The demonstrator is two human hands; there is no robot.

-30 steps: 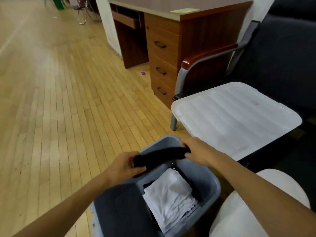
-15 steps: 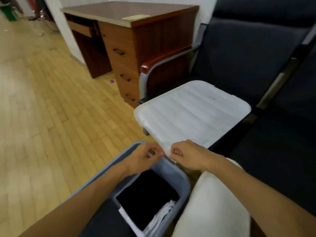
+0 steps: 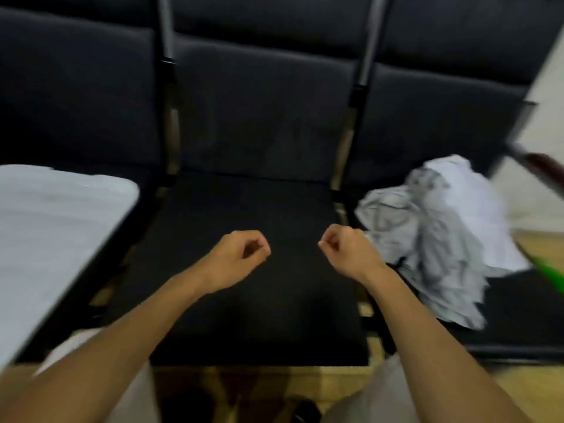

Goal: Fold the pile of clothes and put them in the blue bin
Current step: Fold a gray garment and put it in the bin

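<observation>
A crumpled pile of white and grey clothes (image 3: pixel 439 227) lies on the dark seat at the right. My left hand (image 3: pixel 241 254) and my right hand (image 3: pixel 345 251) hover side by side over the middle seat (image 3: pixel 253 300), both with fingers curled in and holding nothing. The right hand is just left of the pile and not touching it. The blue bin is out of view. The picture is blurred by motion.
A white plastic lid (image 3: pixel 55 227) rests on the left seat. Dark chair backs (image 3: pixel 262 102) run across the top, with metal frame posts between them. A green object (image 3: pixel 549 270) shows at the right edge. Wooden floor lies below the seat's front edge.
The view has swung right from the bin to the seats. The black garment that both hands held went into the bin; both hands now hold nothing above the middle seat.
</observation>
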